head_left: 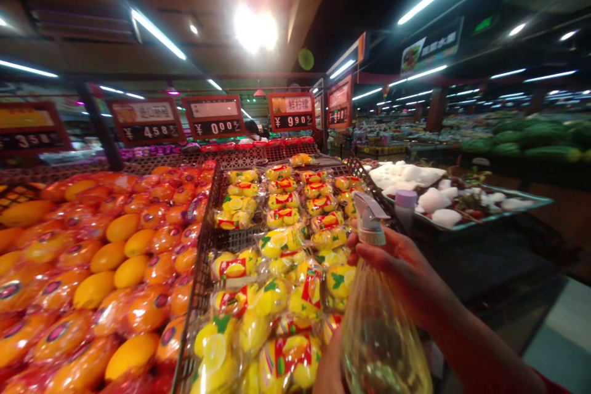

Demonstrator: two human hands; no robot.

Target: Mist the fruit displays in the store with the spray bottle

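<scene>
A clear spray bottle with a white spray head and pale yellowish liquid is upright at the lower right, close to the camera. My right hand is closed around its neck, just under the spray head. Lower down, my left hand is pressed along the bottle's left side; only part of it shows, and most of its fingers are hidden. Behind the bottle, bagged lemons with red labels lie in rows in a dark plastic crate.
Oranges, many in clear wrap, fill the display at left. Price signs hang above the back. At right are a tray with white foam wraps, a container with a purple lid, and watermelons farther off.
</scene>
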